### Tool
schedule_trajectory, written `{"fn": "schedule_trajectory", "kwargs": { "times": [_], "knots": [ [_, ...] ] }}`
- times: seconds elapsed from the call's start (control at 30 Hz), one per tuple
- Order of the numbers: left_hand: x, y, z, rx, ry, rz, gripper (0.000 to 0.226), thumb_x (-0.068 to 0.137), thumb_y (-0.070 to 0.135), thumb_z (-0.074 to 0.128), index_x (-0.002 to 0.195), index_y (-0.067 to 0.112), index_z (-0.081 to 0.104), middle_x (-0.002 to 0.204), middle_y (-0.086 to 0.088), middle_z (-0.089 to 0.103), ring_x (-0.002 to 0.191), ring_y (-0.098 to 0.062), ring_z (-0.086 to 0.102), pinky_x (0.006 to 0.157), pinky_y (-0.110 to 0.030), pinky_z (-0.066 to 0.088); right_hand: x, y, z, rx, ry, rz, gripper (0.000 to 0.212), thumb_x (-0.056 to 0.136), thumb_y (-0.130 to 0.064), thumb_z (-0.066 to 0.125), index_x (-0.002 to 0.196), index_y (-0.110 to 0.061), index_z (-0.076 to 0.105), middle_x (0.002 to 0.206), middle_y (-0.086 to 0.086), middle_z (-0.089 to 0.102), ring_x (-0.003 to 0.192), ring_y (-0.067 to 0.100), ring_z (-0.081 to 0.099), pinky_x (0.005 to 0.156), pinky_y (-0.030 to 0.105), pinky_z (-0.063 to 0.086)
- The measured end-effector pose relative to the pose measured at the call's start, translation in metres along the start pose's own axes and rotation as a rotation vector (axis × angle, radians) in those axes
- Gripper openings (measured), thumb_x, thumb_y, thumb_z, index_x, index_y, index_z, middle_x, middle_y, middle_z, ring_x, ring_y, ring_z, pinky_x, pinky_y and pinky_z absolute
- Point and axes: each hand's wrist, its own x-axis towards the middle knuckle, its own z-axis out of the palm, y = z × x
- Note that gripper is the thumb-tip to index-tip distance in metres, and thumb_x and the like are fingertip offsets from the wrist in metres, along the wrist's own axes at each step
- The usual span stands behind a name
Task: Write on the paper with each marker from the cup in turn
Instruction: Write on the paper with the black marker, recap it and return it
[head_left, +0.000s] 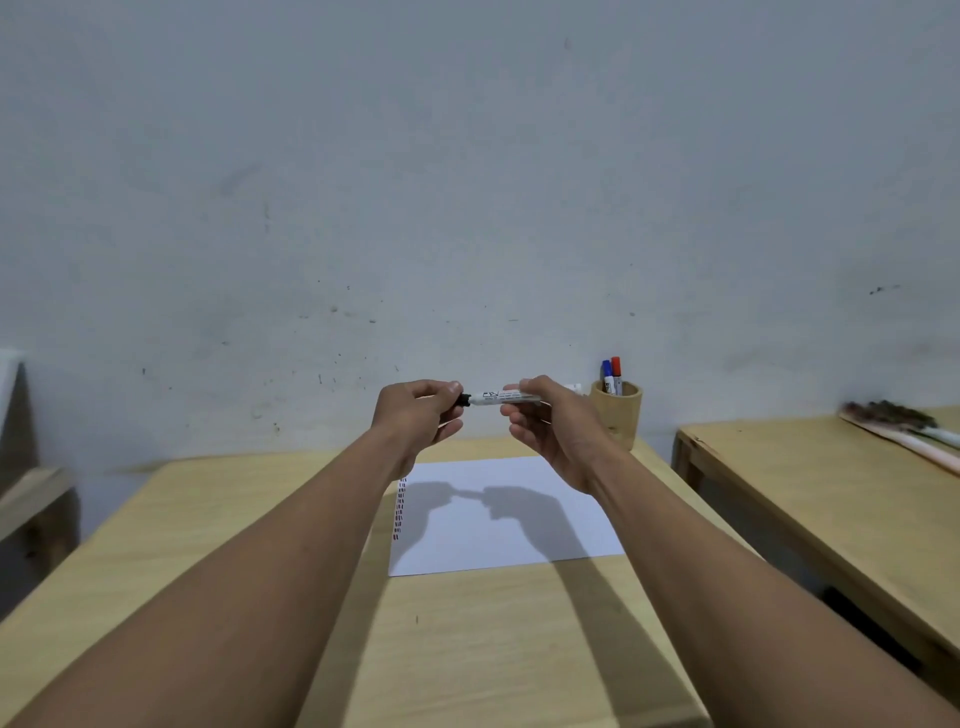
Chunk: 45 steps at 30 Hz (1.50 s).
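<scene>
Both hands hold a white-barrelled marker with a black cap (501, 396) level in the air above the white sheet of paper (498, 519), which lies flat on the pale wooden worktop (208, 519). The left hand (418, 413) has its fingers closed on the black cap end; the right hand (550, 426) has its fingers wrapped round the smooth barrel. Whether the cap is coming off or going on is unclear; either way, a straight push or pull along the barrel should serve best. A blue-capped marker (606, 375) and a red-capped marker (616, 373) stand in the round bamboo cup (618, 413) behind the paper's right corner.
</scene>
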Motion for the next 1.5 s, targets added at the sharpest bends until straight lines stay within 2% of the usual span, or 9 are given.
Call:
{"fn": "schedule_trajectory", "kwargs": {
  "times": [0.43, 0.6, 0.7, 0.87, 1.03, 1.17, 1.23, 1.37, 1.5],
  "knots": [
    [-0.001, 0.005, 0.018, 0.050, 0.018, 0.154, 0.010, 0.090, 0.011, 0.071, 0.084, 0.005, 0.075, 0.081, -0.012, 0.072, 0.066, -0.018, 0.066, 0.078, -0.033, 0.062, -0.001, 0.001, -0.018, 0.120, 0.000, -0.048, 0.014, 0.089, -0.010, 0.076, 0.083, -0.007, 0.064, 0.077, 0.014, 0.073, 0.066, 0.014, 0.072, 0.060, 0.020, 0.061],
    [0.001, 0.004, 0.020, 0.123, 0.045, 0.200, 0.010, 0.090, 0.013, 0.072, 0.083, 0.009, 0.076, 0.079, -0.009, 0.073, 0.070, -0.018, 0.068, 0.082, -0.037, 0.062, 0.000, -0.008, -0.031, -0.313, -0.007, -0.046, 0.015, 0.085, -0.026, 0.082, 0.080, -0.016, 0.071, 0.083, 0.004, 0.075, 0.074, 0.011, 0.063, 0.065, 0.026, 0.055],
    [0.005, 0.009, 0.030, 0.188, 0.017, 0.236, 0.006, 0.090, 0.016, 0.072, 0.085, 0.016, 0.077, 0.086, -0.008, 0.076, 0.079, -0.018, 0.073, 0.085, -0.039, 0.061, 0.002, -0.021, -0.041, -0.624, -0.045, -0.069, 0.014, 0.087, -0.031, 0.079, 0.094, -0.019, 0.080, 0.088, -0.002, 0.078, 0.084, 0.013, 0.059, 0.070, 0.029, 0.049],
    [0.016, 0.013, 0.068, 0.250, -0.030, 0.283, 0.013, 0.094, 0.026, 0.064, 0.086, 0.031, 0.073, 0.092, 0.001, 0.078, 0.093, -0.016, 0.074, 0.094, -0.043, 0.055, 0.002, -0.048, -0.056, -0.853, -0.077, -0.100, 0.018, 0.097, -0.024, 0.068, 0.109, -0.013, 0.075, 0.092, 0.005, 0.077, 0.074, 0.008, 0.058, 0.062, 0.024, 0.040],
    [0.035, -0.004, 0.112, 0.244, -0.028, 0.216, 0.032, 0.101, 0.027, 0.044, 0.122, 0.020, 0.066, 0.106, 0.000, 0.073, 0.091, -0.014, 0.069, 0.095, -0.042, 0.054, 0.027, -0.067, -0.092, -0.860, 0.046, -0.197, 0.011, 0.097, -0.015, 0.067, 0.103, -0.009, 0.073, 0.096, 0.011, 0.077, 0.072, 0.018, 0.055, 0.055, 0.024, 0.042],
    [0.052, -0.038, 0.139, 0.423, -0.054, 0.205, 0.036, 0.095, 0.016, 0.049, 0.128, 0.019, 0.063, 0.114, -0.003, 0.069, 0.100, -0.021, 0.066, 0.089, -0.033, 0.052, 0.054, -0.079, -0.118, -0.858, 0.194, -0.278, 0.004, 0.095, -0.009, 0.068, 0.098, -0.007, 0.068, 0.094, 0.014, 0.072, 0.067, 0.013, 0.060, 0.046, 0.008, 0.040],
    [0.058, -0.055, 0.153, 0.544, -0.082, 0.212, 0.039, 0.094, 0.018, 0.054, 0.133, 0.018, 0.060, 0.118, -0.004, 0.068, 0.104, -0.022, 0.063, 0.088, -0.028, 0.047, 0.069, -0.084, -0.128, -0.866, 0.242, -0.295, 0.005, 0.094, -0.009, 0.068, 0.098, -0.006, 0.067, 0.088, 0.010, 0.069, 0.063, 0.012, 0.062, 0.045, 0.010, 0.043],
    [0.078, -0.084, 0.179, 0.624, -0.159, 0.185, 0.060, 0.088, 0.027, 0.070, 0.143, 0.017, 0.049, 0.133, -0.007, 0.061, 0.117, -0.024, 0.061, 0.098, -0.034, 0.048, 0.105, -0.085, -0.148, -0.951, 0.362, -0.356, 0.014, 0.092, -0.018, 0.069, 0.103, -0.010, 0.068, 0.087, 0.002, 0.072, 0.080, 0.018, 0.072, 0.068, 0.032, 0.056],
    [0.098, -0.105, 0.202, 0.662, -0.200, 0.156, 0.088, 0.080, 0.044, 0.077, 0.152, 0.018, 0.034, 0.148, -0.010, 0.051, 0.132, -0.027, 0.051, 0.105, -0.039, 0.045, 0.129, -0.083, -0.162, -1.016, 0.448, -0.415, 0.008, 0.093, -0.017, 0.065, 0.101, -0.016, 0.065, 0.080, -0.007, 0.066, 0.073, 0.011, 0.063, 0.061, 0.026, 0.049]
  ]
}}
